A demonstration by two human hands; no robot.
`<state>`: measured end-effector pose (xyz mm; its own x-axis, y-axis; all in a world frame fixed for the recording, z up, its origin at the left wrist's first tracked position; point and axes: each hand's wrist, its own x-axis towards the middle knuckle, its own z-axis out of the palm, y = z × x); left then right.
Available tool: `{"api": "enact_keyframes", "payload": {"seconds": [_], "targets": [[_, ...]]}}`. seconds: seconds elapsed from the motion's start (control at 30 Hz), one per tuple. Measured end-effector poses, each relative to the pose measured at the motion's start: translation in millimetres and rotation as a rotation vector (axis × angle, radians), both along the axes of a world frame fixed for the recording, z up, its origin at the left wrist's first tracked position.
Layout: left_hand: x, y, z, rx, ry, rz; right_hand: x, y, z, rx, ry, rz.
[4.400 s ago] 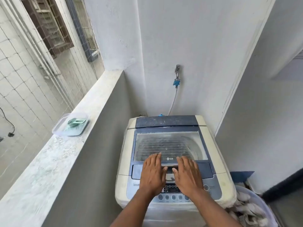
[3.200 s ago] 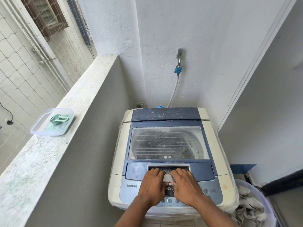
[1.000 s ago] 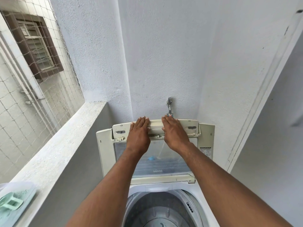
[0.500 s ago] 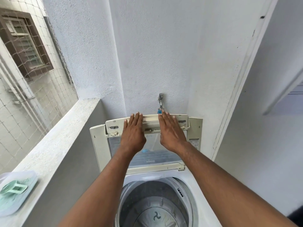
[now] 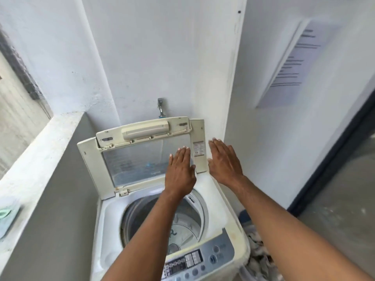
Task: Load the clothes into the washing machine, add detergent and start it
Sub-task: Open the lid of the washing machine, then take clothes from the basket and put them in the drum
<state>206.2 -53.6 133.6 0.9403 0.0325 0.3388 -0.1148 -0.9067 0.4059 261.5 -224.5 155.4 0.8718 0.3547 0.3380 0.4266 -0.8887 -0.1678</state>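
Nearest the camera, the control panel (image 5: 194, 262) of the washing machine (image 5: 227, 236) lay along the front edge, its buttons untouched. Beside the machine's right flank, low in the frame, the clothes (image 5: 258, 258) remained heaped in a basket (image 5: 246, 275), only partly visible. Beyond the panel the drum (image 5: 178, 224) stood exposed and appeared to hold no laundry. Farther back, the left hand (image 5: 179, 171) and right hand (image 5: 224, 161) were held apart with fingers straight, gripping nothing; whether either touched the lid could not be told. Half a second earlier both palms had pressed the upper edge of the folded lid (image 5: 142, 153); the hands had since dropped lower and to the right, leaving the lid propped upright against the wall. On the ledge (image 5: 40, 155) at far left, the edge of a plastic container (image 5: 8, 218) showed, probably holding the detergent. Behind the lid the wall tap (image 5: 160, 106) was visible. The opening step thus appeared complete, and loading the clothes was judged the next stage.
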Motion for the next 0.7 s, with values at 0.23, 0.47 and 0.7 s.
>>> {"api": "enact_keyframes", "payload": {"seconds": [0.23,0.47,0.7], "targets": [[-16,-71,-10,0.044,0.063,-0.13,-31,-90,-16,-0.032,0.051,-0.18],[-26,-129,-25,0.019,0.12,-0.208,-54,-155,-36,-0.044,0.12,-0.303],[-32,-178,-61,-0.028,0.217,-0.208,-63,-206,-67,-0.059,0.216,-0.352]]}}
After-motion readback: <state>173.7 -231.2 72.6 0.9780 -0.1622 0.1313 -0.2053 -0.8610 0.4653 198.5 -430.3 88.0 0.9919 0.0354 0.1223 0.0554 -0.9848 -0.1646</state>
